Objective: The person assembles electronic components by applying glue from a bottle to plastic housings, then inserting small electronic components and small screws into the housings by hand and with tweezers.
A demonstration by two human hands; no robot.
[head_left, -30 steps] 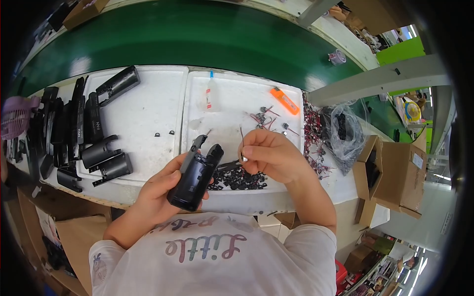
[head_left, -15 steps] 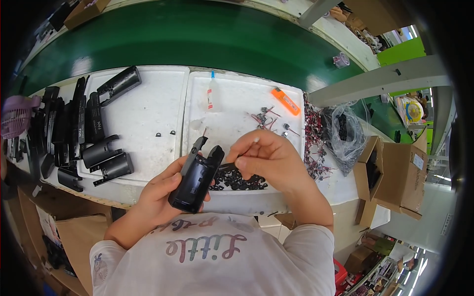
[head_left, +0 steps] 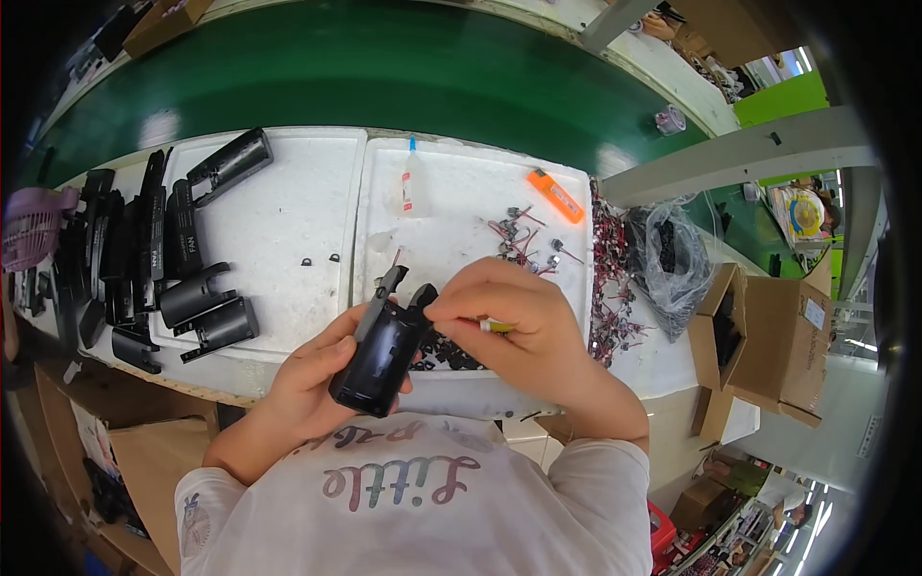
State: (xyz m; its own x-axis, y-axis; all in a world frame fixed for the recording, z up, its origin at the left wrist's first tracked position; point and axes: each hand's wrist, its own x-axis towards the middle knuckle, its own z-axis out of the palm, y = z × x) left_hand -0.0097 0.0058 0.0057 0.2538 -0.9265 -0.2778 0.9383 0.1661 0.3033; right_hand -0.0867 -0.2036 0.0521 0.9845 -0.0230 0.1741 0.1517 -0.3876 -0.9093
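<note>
My left hand [head_left: 317, 376] is wrapped around a black plastic casing [head_left: 379, 360], held tilted with its hollow inner side up. A thin reddish wire end sticks out past the casing's far end. My right hand [head_left: 514, 322] is pinched at the casing's right upper edge, the fingertips touching it or very near. A slim tool with a yellowish end [head_left: 497, 326] shows between its fingers; most of it is hidden, so its kind is unclear. Below that hand lies a pile of small black plastic parts [head_left: 451, 357], partly covered.
Several black casings [head_left: 202, 302] lie at left beside a purple basket [head_left: 36, 226]. On the white foam tray [head_left: 317, 211] stand a bottle with a blue tip [head_left: 410, 187] and an orange utility knife [head_left: 555, 196]. Small wired parts [head_left: 612, 278], a plastic bag [head_left: 667, 254] and cardboard boxes [head_left: 783, 331] are right.
My right hand has moved left and closed in on the casing's upper edge, turning so the tool's yellowish end now shows. My left hand and the casing have barely moved.
</note>
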